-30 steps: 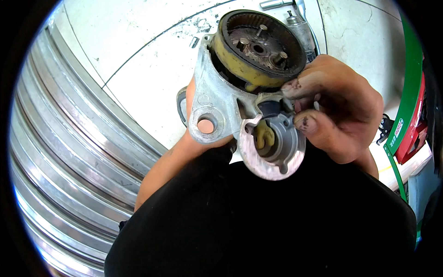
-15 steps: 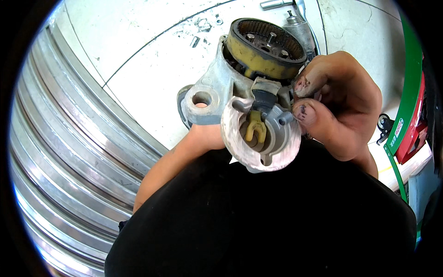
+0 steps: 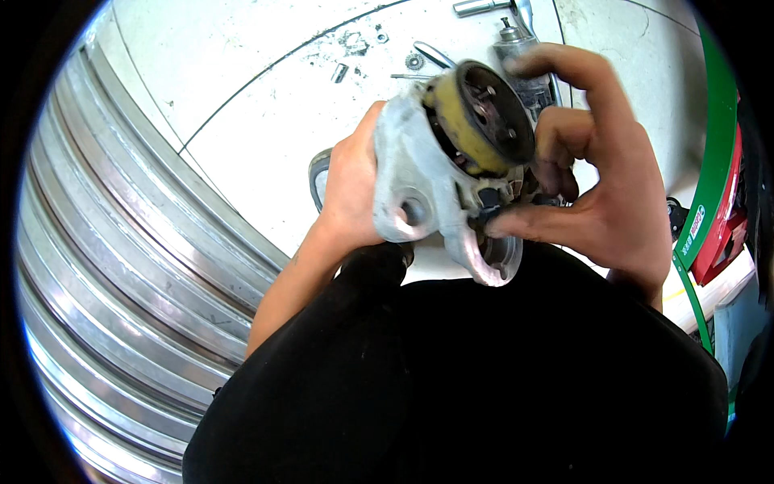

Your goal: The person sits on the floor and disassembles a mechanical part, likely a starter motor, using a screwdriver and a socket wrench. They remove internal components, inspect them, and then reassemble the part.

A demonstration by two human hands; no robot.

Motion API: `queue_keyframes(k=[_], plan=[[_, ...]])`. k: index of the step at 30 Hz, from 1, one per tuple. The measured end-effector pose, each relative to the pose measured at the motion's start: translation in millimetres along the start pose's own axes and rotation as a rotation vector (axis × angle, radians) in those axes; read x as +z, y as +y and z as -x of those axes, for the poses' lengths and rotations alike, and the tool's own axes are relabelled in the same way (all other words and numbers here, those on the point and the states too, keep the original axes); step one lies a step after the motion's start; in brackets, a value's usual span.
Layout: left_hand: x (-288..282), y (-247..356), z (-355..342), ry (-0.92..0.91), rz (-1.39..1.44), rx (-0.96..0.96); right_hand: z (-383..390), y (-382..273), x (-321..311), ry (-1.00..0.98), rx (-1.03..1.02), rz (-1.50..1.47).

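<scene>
A grey cast-metal starter motor housing (image 3: 413,161) is held up over my lap, its round mounting hole toward the lower left. My left hand (image 3: 352,184) is closed round its left side, with most fingers hidden behind the metal. Set in the housing's far end, a yellow-and-black ring gear (image 3: 468,133) tilts to the right, with metal pins inside. My right hand (image 3: 606,173) grips the right side: the thumb presses beside a dark part near the lower opening, the other fingers curl by the gear, and the index finger is raised apart.
On the white floor lie a small gear (image 3: 414,61), a short metal cylinder (image 3: 339,73), a socket tool (image 3: 481,7) and a metal cylindrical unit (image 3: 513,42). Ribbed metal (image 3: 137,242) curves along the left. A green frame (image 3: 711,145) and red item (image 3: 723,234) stand right.
The housing has been turned, so its gear faces further right and its round opening is partly covered. My left hand now shows on its left side. My right hand's fingers have spread and shifted.
</scene>
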State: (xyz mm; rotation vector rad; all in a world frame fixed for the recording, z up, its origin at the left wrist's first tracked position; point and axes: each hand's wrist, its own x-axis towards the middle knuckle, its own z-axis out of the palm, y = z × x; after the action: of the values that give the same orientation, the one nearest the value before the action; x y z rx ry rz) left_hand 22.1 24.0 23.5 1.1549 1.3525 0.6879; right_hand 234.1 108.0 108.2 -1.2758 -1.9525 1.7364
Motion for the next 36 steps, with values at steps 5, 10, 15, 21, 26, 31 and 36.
queue_keyframes(k=[5, 10, 15, 21, 26, 31, 36], plan=[[0.7, 11.4, -0.9, -0.13, -0.159, -0.119, 5.5, 14.6, -3.3, -0.129, -0.022, 0.375], [0.9, 12.8, -3.3, -0.158, -0.294, -0.098, 0.3, 22.7, -7.8, -0.122, -0.088, 0.53], [0.6, 13.1, -7.0, -0.122, -0.307, -0.126, -1.1, 23.6, -3.9, 0.004, -0.121, 0.532], [-1.4, 10.7, -7.7, -0.104, -0.297, -0.152, 2.7, 22.6, 7.0, -0.022, -0.006, 0.357], [0.5, 6.3, -5.0, -0.108, -0.327, -0.147, 6.4, 22.1, 12.8, -0.059, 0.016, 0.42], [1.9, 7.4, -5.3, -0.134, -0.36, -0.181, 7.9, 25.3, 13.4, -0.054, -0.048, 0.44], [0.8, 7.2, -5.0, -0.115, -0.343, -0.156, 7.2, 30.1, 14.3, -0.027, -0.155, 0.47]])
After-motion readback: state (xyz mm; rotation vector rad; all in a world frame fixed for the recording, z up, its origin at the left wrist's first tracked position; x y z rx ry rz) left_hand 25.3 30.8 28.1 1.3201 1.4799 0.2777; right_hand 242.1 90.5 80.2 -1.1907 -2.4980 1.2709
